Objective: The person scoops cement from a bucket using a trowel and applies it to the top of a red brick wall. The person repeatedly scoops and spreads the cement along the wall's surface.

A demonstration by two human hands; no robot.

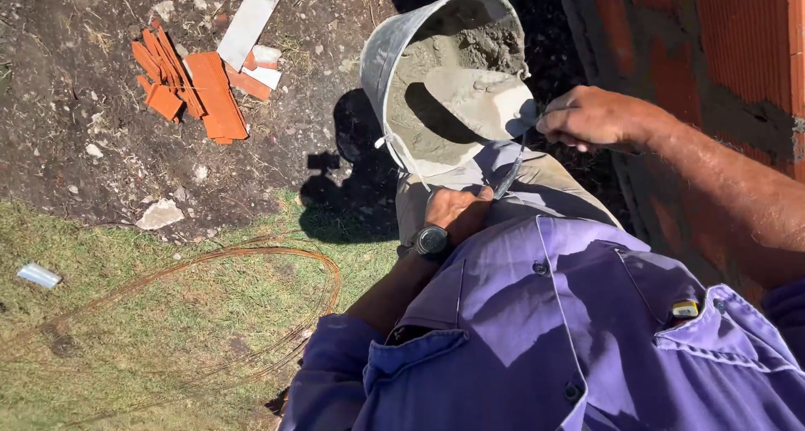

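The metal bucket [436,70], part full of wet grey mortar [453,96], tilts against the person's thigh beside the red brick wall [721,54]. The right hand [587,116] has its grip closed on the bucket's wire handle [511,167] at the rim. The left hand [457,213] grips shut on the handle's lower end, a black wristwatch [432,241] on its wrist.

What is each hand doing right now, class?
Left hand: closed on the thin wire bail of the grey metal bucket of wet mortar.
Right hand: closed at the bucket's rim.
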